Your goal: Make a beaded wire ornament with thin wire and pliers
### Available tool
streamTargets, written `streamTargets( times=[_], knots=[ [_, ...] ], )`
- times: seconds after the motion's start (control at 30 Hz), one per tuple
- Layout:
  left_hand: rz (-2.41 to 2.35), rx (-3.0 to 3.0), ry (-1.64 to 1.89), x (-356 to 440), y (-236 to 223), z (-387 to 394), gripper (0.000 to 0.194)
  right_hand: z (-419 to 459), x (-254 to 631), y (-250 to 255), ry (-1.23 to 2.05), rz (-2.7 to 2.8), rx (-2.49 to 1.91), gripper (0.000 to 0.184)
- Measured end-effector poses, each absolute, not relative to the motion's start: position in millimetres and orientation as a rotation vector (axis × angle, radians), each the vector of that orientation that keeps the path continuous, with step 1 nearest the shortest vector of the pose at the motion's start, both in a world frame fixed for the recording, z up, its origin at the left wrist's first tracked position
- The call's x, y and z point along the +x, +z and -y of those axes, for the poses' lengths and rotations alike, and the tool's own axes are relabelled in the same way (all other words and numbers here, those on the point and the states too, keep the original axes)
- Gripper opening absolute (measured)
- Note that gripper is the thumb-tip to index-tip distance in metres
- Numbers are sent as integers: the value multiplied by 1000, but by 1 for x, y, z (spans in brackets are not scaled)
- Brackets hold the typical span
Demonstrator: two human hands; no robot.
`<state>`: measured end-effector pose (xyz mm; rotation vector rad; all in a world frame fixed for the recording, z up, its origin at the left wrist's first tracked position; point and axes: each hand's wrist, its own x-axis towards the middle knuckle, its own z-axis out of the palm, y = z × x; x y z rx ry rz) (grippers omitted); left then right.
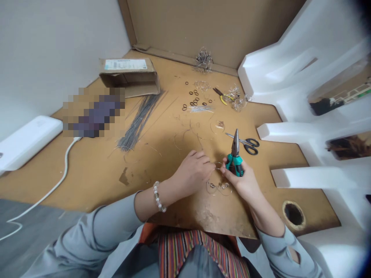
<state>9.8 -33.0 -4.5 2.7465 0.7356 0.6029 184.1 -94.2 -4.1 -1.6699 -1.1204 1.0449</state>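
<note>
My right hand (245,179) grips needle-nose pliers (235,148) with teal-and-black handles, their jaws pointing away from me. Its thumb and a finger also pinch a thin wire (218,165). On the other side of that wire, the fingers of my left hand (193,170) are closed together, their tips partly hidden. Just below both hands is a wire loop (211,185) with several shiny beads; whether it hangs from the fingers or lies on the table I cannot tell. Scissors (251,146) with black handles lie just beyond my right hand.
A bundle of grey wires (137,125) lies left of centre, by an open cardboard box (130,79). Dark rings (194,101), yellow-handled pliers (222,96) and tangled wire (204,61) are farther back. A white foam block (304,177) lines the right; a white power bank (31,141) sits left.
</note>
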Motion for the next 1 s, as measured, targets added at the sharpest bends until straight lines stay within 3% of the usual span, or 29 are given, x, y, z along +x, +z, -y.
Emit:
streamTargets(
  times=[0.4, 0.67, 1.0],
  knots=[
    [-615, 2930, 582, 14, -10, 39, 20, 101, 175, -1, 993, 1216, -1694, 21],
    [-651, 2890, 532, 11, -8, 30, 19, 94, 188, 0, 1170, 1029, -1615, 34],
    [-590, 2711, 491, 9, -2, 24, 22, 93, 185, 1, 1320, 906, -1527, 37]
  ],
)
